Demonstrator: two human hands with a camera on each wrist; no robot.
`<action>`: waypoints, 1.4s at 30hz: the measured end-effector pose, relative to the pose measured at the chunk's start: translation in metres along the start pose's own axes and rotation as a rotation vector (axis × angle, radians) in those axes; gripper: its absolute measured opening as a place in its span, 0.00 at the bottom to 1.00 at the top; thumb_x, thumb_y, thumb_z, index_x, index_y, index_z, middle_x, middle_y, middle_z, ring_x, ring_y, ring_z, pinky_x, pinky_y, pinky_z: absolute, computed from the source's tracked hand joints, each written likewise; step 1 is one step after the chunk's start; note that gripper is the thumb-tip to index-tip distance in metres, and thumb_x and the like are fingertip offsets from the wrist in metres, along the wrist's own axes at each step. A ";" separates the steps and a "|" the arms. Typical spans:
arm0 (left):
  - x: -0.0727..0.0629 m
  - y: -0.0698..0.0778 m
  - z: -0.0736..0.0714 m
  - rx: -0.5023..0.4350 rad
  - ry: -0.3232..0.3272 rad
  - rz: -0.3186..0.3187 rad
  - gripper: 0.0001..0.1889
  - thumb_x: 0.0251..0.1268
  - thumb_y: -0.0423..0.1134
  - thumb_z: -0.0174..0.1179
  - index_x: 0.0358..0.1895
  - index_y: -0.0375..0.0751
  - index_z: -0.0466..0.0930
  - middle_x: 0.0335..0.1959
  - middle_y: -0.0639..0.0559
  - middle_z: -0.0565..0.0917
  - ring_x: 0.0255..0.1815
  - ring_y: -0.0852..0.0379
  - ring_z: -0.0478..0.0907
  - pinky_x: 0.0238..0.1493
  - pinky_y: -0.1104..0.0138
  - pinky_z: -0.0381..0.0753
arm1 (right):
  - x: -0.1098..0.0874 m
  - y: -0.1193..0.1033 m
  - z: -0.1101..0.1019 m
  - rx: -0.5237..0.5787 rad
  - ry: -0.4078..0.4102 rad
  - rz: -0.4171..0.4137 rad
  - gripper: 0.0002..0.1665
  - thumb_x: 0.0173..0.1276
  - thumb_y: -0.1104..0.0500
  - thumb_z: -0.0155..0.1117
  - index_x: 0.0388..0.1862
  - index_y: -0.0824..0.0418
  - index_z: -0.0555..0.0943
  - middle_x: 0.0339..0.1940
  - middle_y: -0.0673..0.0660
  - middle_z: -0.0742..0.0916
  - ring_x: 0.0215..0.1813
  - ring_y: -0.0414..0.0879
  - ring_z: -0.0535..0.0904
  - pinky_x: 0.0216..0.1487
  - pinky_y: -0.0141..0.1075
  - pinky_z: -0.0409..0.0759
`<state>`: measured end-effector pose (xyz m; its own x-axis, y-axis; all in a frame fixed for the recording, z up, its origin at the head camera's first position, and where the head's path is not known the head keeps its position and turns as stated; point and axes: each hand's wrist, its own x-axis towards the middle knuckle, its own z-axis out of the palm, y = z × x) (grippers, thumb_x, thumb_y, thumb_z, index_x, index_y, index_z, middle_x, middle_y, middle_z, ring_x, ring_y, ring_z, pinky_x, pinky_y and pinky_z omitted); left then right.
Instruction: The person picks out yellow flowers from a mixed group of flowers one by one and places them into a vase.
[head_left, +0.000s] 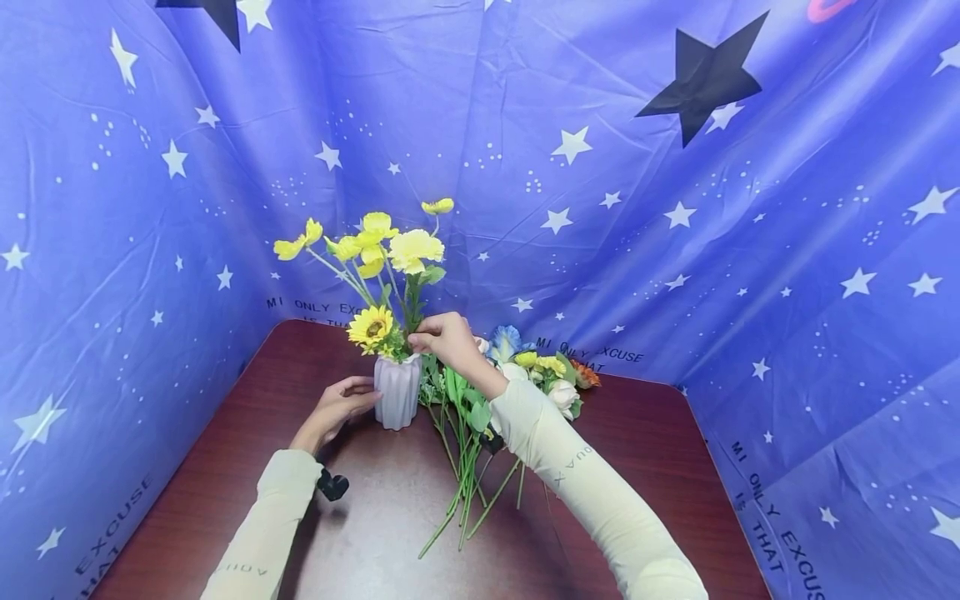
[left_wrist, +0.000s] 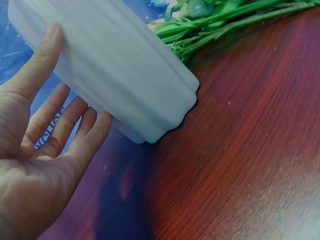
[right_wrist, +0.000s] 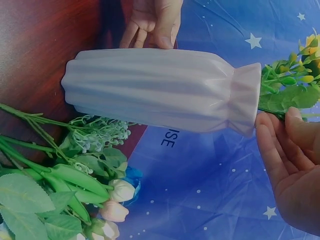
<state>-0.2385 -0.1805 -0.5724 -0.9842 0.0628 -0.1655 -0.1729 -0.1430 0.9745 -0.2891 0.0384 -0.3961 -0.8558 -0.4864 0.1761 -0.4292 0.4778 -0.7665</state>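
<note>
A pale, ridged vase point(head_left: 397, 393) stands upright on the table, holding yellow artificial flowers point(head_left: 367, 237) and a sunflower point(head_left: 371, 327). My left hand point(head_left: 341, 408) rests its thumb and fingertips against the vase's left side. In the left wrist view, the fingers of that left hand point(left_wrist: 50, 135) are fairly straight and do not wrap the vase. At the vase's mouth my right hand point(head_left: 453, 346) pinches a green flower stem between thumb and fingers. The right wrist view has this right hand point(right_wrist: 295, 160) right beside the rim, where leaves partly hide the stem.
Right of the vase lies a pile of loose artificial flowers with long green stems point(head_left: 465, 475); among them are a blue flower point(head_left: 507, 342), a white rose point(head_left: 562, 397) and an orange flower point(head_left: 586, 374). A blue star-printed cloth point(head_left: 487, 167) hangs round the dark red table point(head_left: 637, 492).
</note>
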 end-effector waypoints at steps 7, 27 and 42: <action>0.001 0.002 -0.002 0.032 -0.036 0.001 0.30 0.69 0.34 0.66 0.69 0.24 0.66 0.53 0.46 0.81 0.47 0.65 0.84 0.61 0.63 0.84 | 0.000 0.001 -0.001 -0.013 0.012 0.004 0.07 0.68 0.62 0.71 0.34 0.65 0.90 0.30 0.61 0.91 0.32 0.50 0.89 0.35 0.31 0.87; 0.004 0.004 -0.006 0.018 -0.057 -0.017 0.30 0.67 0.31 0.66 0.68 0.22 0.67 0.53 0.46 0.81 0.46 0.64 0.84 0.61 0.61 0.84 | -0.001 -0.007 0.002 -0.073 0.007 -0.014 0.05 0.71 0.65 0.67 0.36 0.66 0.85 0.33 0.60 0.91 0.34 0.49 0.88 0.27 0.27 0.80; -0.001 0.005 -0.003 0.028 -0.048 -0.013 0.31 0.70 0.34 0.64 0.70 0.24 0.65 0.57 0.41 0.79 0.48 0.64 0.83 0.65 0.58 0.81 | -0.003 -0.004 0.003 -0.049 -0.002 -0.008 0.05 0.68 0.64 0.70 0.40 0.65 0.88 0.36 0.60 0.92 0.36 0.49 0.90 0.38 0.29 0.85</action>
<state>-0.2387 -0.1839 -0.5680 -0.9788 0.1122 -0.1716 -0.1842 -0.1139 0.9763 -0.2841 0.0360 -0.3954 -0.8519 -0.4916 0.1804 -0.4492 0.5090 -0.7342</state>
